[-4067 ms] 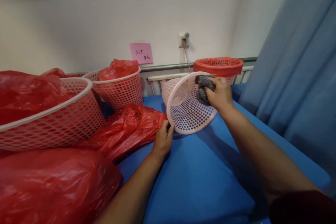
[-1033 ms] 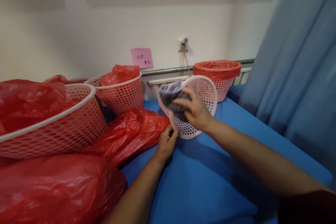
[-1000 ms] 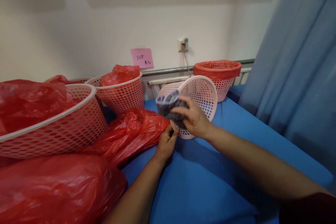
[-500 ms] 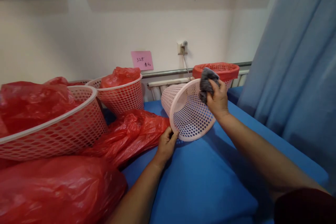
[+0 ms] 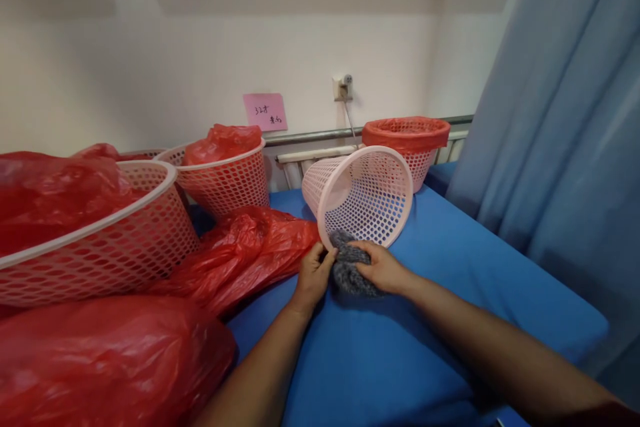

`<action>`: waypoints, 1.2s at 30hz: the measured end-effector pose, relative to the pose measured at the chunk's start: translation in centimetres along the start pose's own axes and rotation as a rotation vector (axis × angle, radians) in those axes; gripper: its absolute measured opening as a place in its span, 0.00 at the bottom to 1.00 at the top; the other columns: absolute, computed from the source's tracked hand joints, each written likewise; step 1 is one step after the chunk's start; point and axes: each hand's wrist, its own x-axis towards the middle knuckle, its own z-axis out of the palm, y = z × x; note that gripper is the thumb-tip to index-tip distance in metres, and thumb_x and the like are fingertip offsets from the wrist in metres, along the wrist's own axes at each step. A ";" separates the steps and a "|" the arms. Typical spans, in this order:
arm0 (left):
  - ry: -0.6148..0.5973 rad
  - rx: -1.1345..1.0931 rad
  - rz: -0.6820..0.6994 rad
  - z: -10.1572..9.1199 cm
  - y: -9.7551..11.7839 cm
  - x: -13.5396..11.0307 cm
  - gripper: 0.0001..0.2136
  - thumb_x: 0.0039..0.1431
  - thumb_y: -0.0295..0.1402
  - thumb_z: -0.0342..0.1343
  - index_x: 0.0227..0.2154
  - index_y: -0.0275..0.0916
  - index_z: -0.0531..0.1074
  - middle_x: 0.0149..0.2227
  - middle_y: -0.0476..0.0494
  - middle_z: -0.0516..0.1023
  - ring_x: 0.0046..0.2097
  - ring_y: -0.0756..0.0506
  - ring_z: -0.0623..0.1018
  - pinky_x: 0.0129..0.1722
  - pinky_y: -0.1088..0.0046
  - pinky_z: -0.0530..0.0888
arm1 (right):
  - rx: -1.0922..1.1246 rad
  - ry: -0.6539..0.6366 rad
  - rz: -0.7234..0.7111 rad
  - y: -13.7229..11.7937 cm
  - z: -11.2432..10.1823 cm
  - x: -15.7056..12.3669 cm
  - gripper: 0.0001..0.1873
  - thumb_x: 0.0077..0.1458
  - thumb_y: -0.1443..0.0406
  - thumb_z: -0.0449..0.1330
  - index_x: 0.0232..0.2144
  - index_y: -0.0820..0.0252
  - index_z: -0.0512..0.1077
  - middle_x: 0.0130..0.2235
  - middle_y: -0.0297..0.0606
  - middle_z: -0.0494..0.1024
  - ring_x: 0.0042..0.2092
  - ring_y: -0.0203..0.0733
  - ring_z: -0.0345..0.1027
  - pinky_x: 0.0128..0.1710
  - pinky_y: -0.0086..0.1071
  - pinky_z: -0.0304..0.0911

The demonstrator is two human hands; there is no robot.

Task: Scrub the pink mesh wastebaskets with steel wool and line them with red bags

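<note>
A pale pink mesh basket [image 5: 367, 197] lies on its side on the blue surface [image 5: 400, 347], mouth turned toward me. My left hand [image 5: 313, 275] grips the lower rim of that basket. My right hand [image 5: 383, 267] is closed on a grey scrubbing cloth [image 5: 347, 268], pressing it against the bottom edge of the rim, right beside my left hand.
A red plastic bag [image 5: 245, 250] lies left of the basket. Two pink baskets with red bags stand at left [image 5: 100, 240] and behind [image 5: 227, 177]. A basket lined in red [image 5: 406, 137] stands at the back. A blue curtain [image 5: 565, 147] hangs at right.
My right hand has brought the grey cloth down from the basket's upper right rim to its lower rim near my left hand. The basket has stayed on its side.
</note>
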 end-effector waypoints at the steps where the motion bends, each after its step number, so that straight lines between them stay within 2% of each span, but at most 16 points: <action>1: 0.002 0.005 -0.001 -0.2 0.1 -0.1 0.17 0.55 0.49 0.64 0.33 0.38 0.77 0.31 0.48 0.78 0.35 0.46 0.76 0.37 0.71 0.73 | 0.136 0.000 -0.031 -0.8 0.6 0.3 0.25 0.56 0.67 0.61 0.56 0.54 0.73 0.52 0.38 0.79 0.53 0.43 0.74 0.58 0.40 0.68; 3: 0.002 0.019 -0.002 -0.4 0.3 -0.2 0.18 0.57 0.51 0.61 0.31 0.39 0.76 0.30 0.49 0.77 0.34 0.46 0.75 0.36 0.72 0.72 | 0.347 0.015 -0.068 -1.9 1.1 0.8 0.26 0.58 0.64 0.60 0.59 0.55 0.71 0.54 0.39 0.79 0.54 0.45 0.74 0.58 0.43 0.69; 5: 0.002 0.040 0.002 -0.6 0.4 -0.3 0.19 0.58 0.52 0.60 0.29 0.39 0.76 0.28 0.49 0.76 0.34 0.46 0.74 0.35 0.73 0.71 | 0.335 0.009 -0.093 -2.3 0.7 1.0 0.25 0.56 0.66 0.60 0.57 0.54 0.73 0.52 0.38 0.79 0.54 0.45 0.73 0.59 0.44 0.68; 7: 0.012 0.064 0.011 -0.6 0.4 -0.4 0.19 0.59 0.51 0.60 0.27 0.38 0.75 0.27 0.50 0.75 0.32 0.47 0.73 0.34 0.73 0.70 | 0.125 -0.048 -0.107 -1.9 -0.3 0.9 0.24 0.52 0.70 0.61 0.52 0.53 0.76 0.50 0.37 0.80 0.54 0.45 0.73 0.59 0.42 0.67; 10: 0.036 0.087 0.023 -0.4 0.3 -0.4 0.18 0.60 0.49 0.60 0.26 0.38 0.73 0.26 0.51 0.73 0.30 0.47 0.72 0.33 0.73 0.69 | -0.375 -0.098 -0.019 -0.4 -2.6 -0.3 0.23 0.48 0.74 0.59 0.46 0.54 0.79 0.45 0.40 0.79 0.47 0.46 0.74 0.52 0.39 0.69; 13: 0.058 0.092 0.034 -0.3 0.2 -0.3 0.17 0.60 0.48 0.61 0.26 0.39 0.72 0.26 0.51 0.73 0.30 0.48 0.72 0.33 0.73 0.70 | -0.722 0.016 0.141 1.2 -5.1 -2.0 0.17 0.51 0.73 0.57 0.41 0.58 0.80 0.41 0.49 0.78 0.42 0.50 0.74 0.42 0.40 0.70; 16: 0.080 0.077 0.040 -0.1 0.3 -0.2 0.15 0.58 0.46 0.63 0.26 0.39 0.71 0.26 0.51 0.74 0.30 0.48 0.73 0.33 0.73 0.70 | -0.803 0.153 0.253 2.5 -7.3 -3.5 0.18 0.53 0.71 0.56 0.43 0.59 0.79 0.41 0.51 0.78 0.41 0.50 0.74 0.41 0.40 0.69; 18: 0.100 0.052 0.044 0.0 0.6 -0.1 0.15 0.56 0.45 0.65 0.26 0.39 0.71 0.26 0.51 0.74 0.30 0.48 0.74 0.32 0.74 0.71 | -0.803 0.185 0.305 3.1 -8.2 -4.1 0.19 0.53 0.70 0.56 0.46 0.58 0.79 0.42 0.49 0.79 0.41 0.50 0.75 0.43 0.41 0.69; 21: 0.155 -0.014 0.073 0.1 1.7 0.3 0.16 0.56 0.45 0.65 0.27 0.39 0.70 0.27 0.52 0.74 0.30 0.49 0.73 0.33 0.75 0.71 | -0.651 0.066 0.287 3.5 -8.4 -4.6 0.22 0.53 0.69 0.56 0.50 0.58 0.77 0.46 0.48 0.80 0.45 0.51 0.77 0.49 0.42 0.69; 24: 0.212 -0.105 0.124 0.2 3.1 0.9 0.16 0.58 0.48 0.63 0.32 0.39 0.71 0.31 0.51 0.75 0.32 0.50 0.74 0.37 0.74 0.74 | -0.372 -0.077 0.123 3.3 -7.5 -4.6 0.31 0.49 0.70 0.57 0.57 0.58 0.72 0.55 0.45 0.78 0.55 0.50 0.74 0.58 0.43 0.66; 27: 0.242 -0.191 0.171 0.5 5.0 1.4 0.17 0.58 0.49 0.64 0.33 0.40 0.70 0.31 0.52 0.75 0.32 0.51 0.75 0.36 0.75 0.74 | -0.188 -0.146 -0.043 2.4 -6.4 -4.6 0.35 0.49 0.69 0.58 0.62 0.59 0.66 0.59 0.45 0.76 0.57 0.49 0.72 0.60 0.45 0.65; 31: 0.257 -0.296 0.202 1.1 7.9 2.3 0.18 0.57 0.50 0.64 0.31 0.40 0.67 0.29 0.52 0.76 0.31 0.51 0.76 0.37 0.74 0.76 | -0.138 -0.185 -0.191 1.0 -5.4 -4.8 0.34 0.51 0.66 0.62 0.61 0.58 0.66 0.59 0.45 0.75 0.57 0.51 0.72 0.59 0.46 0.65; 36: 0.224 -0.524 0.108 2.4 10.9 4.2 0.18 0.54 0.46 0.68 0.32 0.39 0.69 0.28 0.50 0.79 0.29 0.50 0.79 0.37 0.72 0.78 | -0.160 -0.212 -0.228 0.2 -5.3 -5.2 0.32 0.53 0.64 0.64 0.60 0.56 0.67 0.57 0.45 0.77 0.55 0.51 0.73 0.57 0.44 0.66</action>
